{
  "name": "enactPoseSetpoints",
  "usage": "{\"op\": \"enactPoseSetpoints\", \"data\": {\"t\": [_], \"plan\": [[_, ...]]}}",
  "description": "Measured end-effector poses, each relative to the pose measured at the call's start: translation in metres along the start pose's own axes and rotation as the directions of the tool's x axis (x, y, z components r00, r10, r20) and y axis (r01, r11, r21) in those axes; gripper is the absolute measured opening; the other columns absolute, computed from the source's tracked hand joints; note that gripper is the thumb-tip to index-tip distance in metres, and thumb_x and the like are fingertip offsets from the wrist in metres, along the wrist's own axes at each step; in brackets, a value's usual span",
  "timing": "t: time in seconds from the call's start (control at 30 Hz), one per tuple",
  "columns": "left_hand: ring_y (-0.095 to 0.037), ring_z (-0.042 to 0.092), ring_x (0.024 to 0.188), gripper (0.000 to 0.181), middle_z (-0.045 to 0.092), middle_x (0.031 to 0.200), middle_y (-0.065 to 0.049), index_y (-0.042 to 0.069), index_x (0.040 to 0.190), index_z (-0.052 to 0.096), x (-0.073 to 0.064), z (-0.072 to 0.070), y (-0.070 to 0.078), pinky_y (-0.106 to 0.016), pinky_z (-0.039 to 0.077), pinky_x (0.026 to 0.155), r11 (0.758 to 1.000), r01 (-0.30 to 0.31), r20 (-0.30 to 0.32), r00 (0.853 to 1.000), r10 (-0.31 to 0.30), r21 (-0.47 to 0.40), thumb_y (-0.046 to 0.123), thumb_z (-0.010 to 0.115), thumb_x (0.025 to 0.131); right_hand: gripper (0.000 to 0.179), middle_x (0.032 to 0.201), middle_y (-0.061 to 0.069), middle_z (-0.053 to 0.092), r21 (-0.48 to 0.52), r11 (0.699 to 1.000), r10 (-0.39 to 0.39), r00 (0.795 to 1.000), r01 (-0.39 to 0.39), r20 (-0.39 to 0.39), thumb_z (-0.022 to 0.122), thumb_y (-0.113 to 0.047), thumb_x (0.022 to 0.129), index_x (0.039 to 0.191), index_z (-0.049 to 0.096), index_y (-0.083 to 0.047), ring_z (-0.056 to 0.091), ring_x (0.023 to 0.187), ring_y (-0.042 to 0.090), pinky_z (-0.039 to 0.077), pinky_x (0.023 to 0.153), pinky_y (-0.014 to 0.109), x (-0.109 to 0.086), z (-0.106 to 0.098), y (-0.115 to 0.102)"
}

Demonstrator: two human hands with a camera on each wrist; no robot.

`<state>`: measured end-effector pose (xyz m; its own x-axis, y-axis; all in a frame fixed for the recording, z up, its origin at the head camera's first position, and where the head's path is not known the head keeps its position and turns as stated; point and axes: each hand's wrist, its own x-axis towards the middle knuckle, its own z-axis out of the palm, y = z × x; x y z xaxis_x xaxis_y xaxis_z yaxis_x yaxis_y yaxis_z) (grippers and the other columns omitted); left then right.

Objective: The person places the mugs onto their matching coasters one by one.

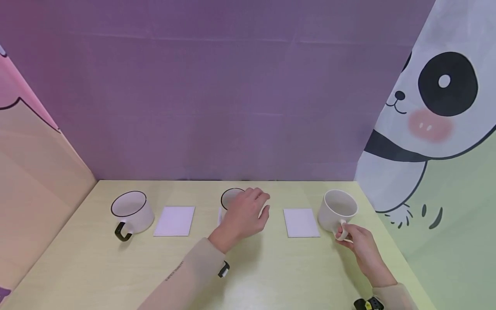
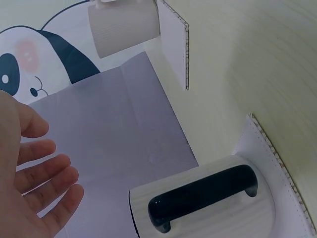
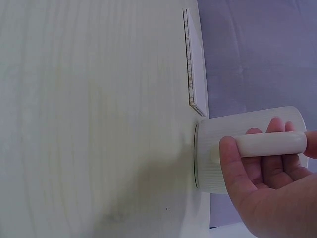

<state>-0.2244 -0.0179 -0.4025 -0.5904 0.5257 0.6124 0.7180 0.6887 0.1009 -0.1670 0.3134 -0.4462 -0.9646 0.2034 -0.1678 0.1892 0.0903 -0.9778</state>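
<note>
At the right of the table my right hand (image 1: 360,247) grips the handle of an all-white mug (image 1: 334,215). In the right wrist view, its fingers curl round the handle of this ribbed mug (image 3: 213,171), which sits close to the table. My left hand (image 1: 246,213) is over a black-rimmed white mug (image 1: 228,197) in the middle and hides most of it. The left wrist view shows that mug's black handle (image 2: 203,196) and a white square board (image 2: 275,173) at its base. There the left fingers (image 2: 54,191) are loosely spread, apart from the mug, holding nothing.
Another black-rimmed mug (image 1: 133,211) with a black handle stands at the far left. A white square board (image 1: 174,221) lies right of it, and a second board (image 1: 302,222) lies beside the all-white mug. A purple backdrop (image 1: 232,107) rises behind the table.
</note>
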Motion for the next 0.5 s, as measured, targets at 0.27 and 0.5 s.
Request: {"op": "enactPoseSetpoints", "data": {"t": [0.27, 0.5], "plan": [[-0.025, 0.063, 0.101, 0.023, 0.066, 0.111, -0.005, 0.007, 0.114, 0.069, 0.004, 0.005, 0.006, -0.038, 0.053, 0.083, 0.999, 0.016, 0.115, 0.993, -0.019, 0.033, 0.02, 0.062, 0.096, 0.031, 0.082, 0.002, 0.062, 0.002, 1.0, -0.008, 1.0, 0.008, 0.0, 0.041, -0.01, 0.107, 0.098, 0.062, 0.01, 0.063, 0.085, 0.013, 0.057, 0.086, 0.033, -0.001, 0.001, -0.001], [-0.027, 0.062, 0.108, 0.027, 0.064, 0.12, -0.008, 0.008, 0.119, 0.066, 0.006, 0.013, 0.01, -0.04, 0.053, 0.086, 0.998, -0.007, 0.156, 0.988, -0.003, 0.062, 0.023, 0.061, 0.096, 0.031, 0.082, 0.003, 0.062, 0.001, 1.0, -0.016, 1.0, 0.016, -0.001, 0.04, -0.009, 0.107, 0.097, 0.062, 0.011, 0.062, 0.085, 0.013, 0.058, 0.085, 0.033, 0.0, 0.001, 0.0]]}}
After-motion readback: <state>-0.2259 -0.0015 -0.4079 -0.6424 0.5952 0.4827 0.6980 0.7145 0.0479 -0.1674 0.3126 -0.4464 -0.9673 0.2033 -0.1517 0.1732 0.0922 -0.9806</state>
